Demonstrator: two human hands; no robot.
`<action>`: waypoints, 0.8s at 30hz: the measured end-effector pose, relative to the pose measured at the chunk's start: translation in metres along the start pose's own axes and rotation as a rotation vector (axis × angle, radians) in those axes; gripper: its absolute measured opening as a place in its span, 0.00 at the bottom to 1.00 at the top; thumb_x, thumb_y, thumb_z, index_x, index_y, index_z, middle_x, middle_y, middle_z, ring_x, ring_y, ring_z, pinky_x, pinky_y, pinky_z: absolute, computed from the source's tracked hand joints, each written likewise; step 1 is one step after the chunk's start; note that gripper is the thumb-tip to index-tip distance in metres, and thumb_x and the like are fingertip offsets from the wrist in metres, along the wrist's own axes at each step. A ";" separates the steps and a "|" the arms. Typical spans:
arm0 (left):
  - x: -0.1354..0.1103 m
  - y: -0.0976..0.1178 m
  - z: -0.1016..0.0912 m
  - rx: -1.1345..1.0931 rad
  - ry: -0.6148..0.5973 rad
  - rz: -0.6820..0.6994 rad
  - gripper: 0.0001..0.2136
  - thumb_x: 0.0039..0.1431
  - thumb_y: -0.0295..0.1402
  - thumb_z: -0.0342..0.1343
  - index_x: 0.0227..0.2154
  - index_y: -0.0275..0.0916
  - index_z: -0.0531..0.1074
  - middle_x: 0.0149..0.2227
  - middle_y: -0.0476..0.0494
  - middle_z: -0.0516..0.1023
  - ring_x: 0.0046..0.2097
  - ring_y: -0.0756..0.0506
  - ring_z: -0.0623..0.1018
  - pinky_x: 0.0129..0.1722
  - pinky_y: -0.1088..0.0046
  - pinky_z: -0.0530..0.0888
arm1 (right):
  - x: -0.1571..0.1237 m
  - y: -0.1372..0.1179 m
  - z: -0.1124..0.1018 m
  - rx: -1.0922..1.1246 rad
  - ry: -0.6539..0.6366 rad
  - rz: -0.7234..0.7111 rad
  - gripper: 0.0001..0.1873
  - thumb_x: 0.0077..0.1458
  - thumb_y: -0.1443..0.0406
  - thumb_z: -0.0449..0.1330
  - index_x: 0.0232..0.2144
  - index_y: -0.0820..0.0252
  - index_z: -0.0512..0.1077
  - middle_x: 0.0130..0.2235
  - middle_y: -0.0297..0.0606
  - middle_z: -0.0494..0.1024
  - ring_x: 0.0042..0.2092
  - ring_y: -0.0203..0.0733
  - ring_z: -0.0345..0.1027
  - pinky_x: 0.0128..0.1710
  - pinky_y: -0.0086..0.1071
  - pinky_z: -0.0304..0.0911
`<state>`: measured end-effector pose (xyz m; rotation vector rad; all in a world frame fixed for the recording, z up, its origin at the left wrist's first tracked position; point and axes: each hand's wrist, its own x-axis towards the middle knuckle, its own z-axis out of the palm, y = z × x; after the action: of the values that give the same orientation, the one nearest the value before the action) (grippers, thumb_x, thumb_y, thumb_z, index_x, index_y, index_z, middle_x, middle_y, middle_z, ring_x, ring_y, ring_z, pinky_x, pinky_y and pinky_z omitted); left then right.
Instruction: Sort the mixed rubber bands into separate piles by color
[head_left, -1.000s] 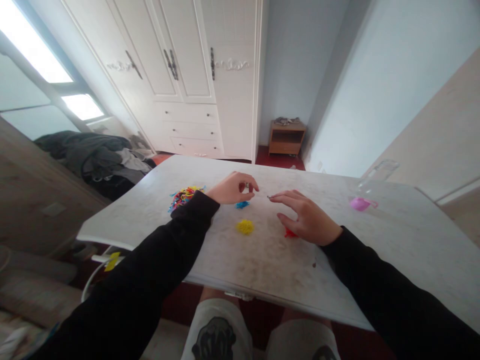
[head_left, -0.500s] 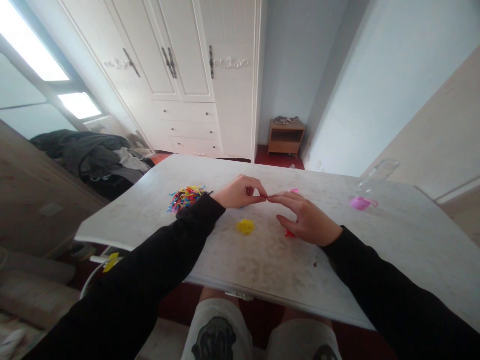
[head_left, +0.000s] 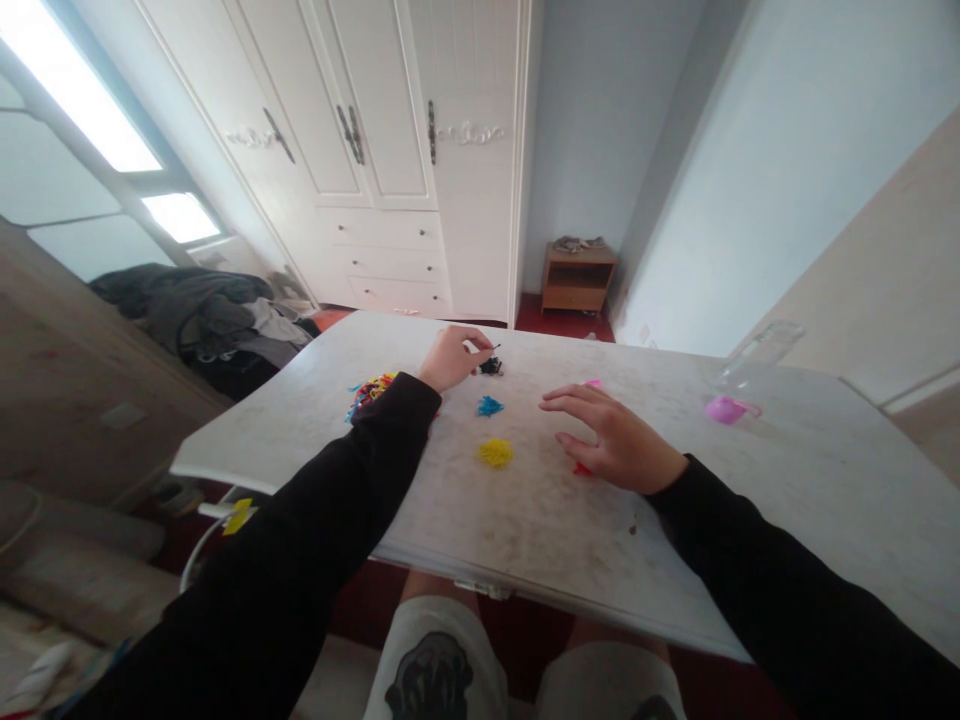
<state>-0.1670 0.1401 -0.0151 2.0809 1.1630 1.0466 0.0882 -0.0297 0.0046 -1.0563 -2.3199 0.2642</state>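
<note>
My left hand (head_left: 450, 357) reaches to the far side of the white table (head_left: 525, 510), its fingers pinched on a thin black band right above a small black pile (head_left: 491, 367). My right hand (head_left: 615, 440) rests open on the table, fingers spread, partly covering a red pile (head_left: 579, 468). A pink bit (head_left: 594, 383) shows beyond its fingertips. Between the hands lie a blue pile (head_left: 489, 406) and a yellow pile (head_left: 496, 453). A mixed multicoloured heap (head_left: 369, 390) sits beside my left sleeve.
A clear bottle with a pink cap (head_left: 739, 385) lies on the table's right. A white wardrobe (head_left: 390, 160) and a wooden nightstand (head_left: 577, 275) stand behind. Dark clothes (head_left: 202, 315) are heaped at the left. My knees show under the near edge.
My left hand left the right hand's fingertips and moved away to the black pile, pinching a band. The blue pile is uncovered. The right hand stayed put and its fingers spread.
</note>
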 end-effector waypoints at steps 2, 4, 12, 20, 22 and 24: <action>-0.002 -0.002 0.003 0.049 -0.040 0.003 0.05 0.55 0.32 0.64 0.30 0.34 0.80 0.32 0.43 0.84 0.21 0.53 0.76 0.21 0.79 0.67 | 0.000 0.001 0.000 0.001 -0.005 -0.001 0.19 0.58 0.71 0.60 0.52 0.58 0.76 0.54 0.49 0.79 0.56 0.54 0.74 0.59 0.56 0.70; -0.003 -0.003 0.005 0.086 -0.057 -0.003 0.05 0.55 0.31 0.63 0.29 0.34 0.80 0.32 0.44 0.84 0.21 0.53 0.76 0.21 0.79 0.67 | -0.001 0.002 0.000 0.001 -0.012 0.003 0.18 0.57 0.71 0.61 0.50 0.58 0.77 0.54 0.49 0.79 0.56 0.54 0.74 0.59 0.56 0.70; -0.003 -0.004 0.003 0.127 -0.071 -0.016 0.04 0.54 0.28 0.61 0.31 0.35 0.80 0.32 0.45 0.84 0.22 0.53 0.77 0.24 0.78 0.70 | -0.001 0.001 0.000 -0.009 -0.028 -0.008 0.16 0.57 0.71 0.61 0.48 0.58 0.77 0.55 0.49 0.79 0.56 0.53 0.74 0.58 0.55 0.70; -0.003 0.013 -0.033 0.280 -0.132 -0.056 0.02 0.51 0.29 0.63 0.26 0.37 0.80 0.26 0.45 0.82 0.24 0.49 0.77 0.29 0.73 0.71 | 0.000 -0.002 -0.002 -0.035 -0.050 0.011 0.17 0.55 0.72 0.61 0.47 0.56 0.78 0.54 0.47 0.79 0.54 0.53 0.75 0.57 0.52 0.72; -0.004 0.014 -0.056 0.364 -0.161 -0.109 0.01 0.48 0.27 0.65 0.24 0.38 0.80 0.24 0.46 0.81 0.26 0.47 0.77 0.32 0.72 0.72 | 0.000 -0.002 -0.002 -0.033 -0.046 0.014 0.16 0.55 0.72 0.62 0.46 0.56 0.78 0.53 0.46 0.79 0.54 0.53 0.75 0.56 0.52 0.72; -0.005 0.009 -0.076 0.418 -0.152 -0.152 0.02 0.44 0.26 0.66 0.22 0.39 0.80 0.25 0.46 0.81 0.30 0.46 0.78 0.34 0.71 0.72 | 0.000 -0.002 -0.001 -0.028 -0.048 0.016 0.16 0.56 0.72 0.61 0.46 0.56 0.78 0.53 0.46 0.80 0.54 0.53 0.75 0.56 0.51 0.72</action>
<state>-0.2273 0.1369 0.0324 2.2879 1.5341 0.5984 0.0877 -0.0314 0.0061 -1.0941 -2.3653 0.2665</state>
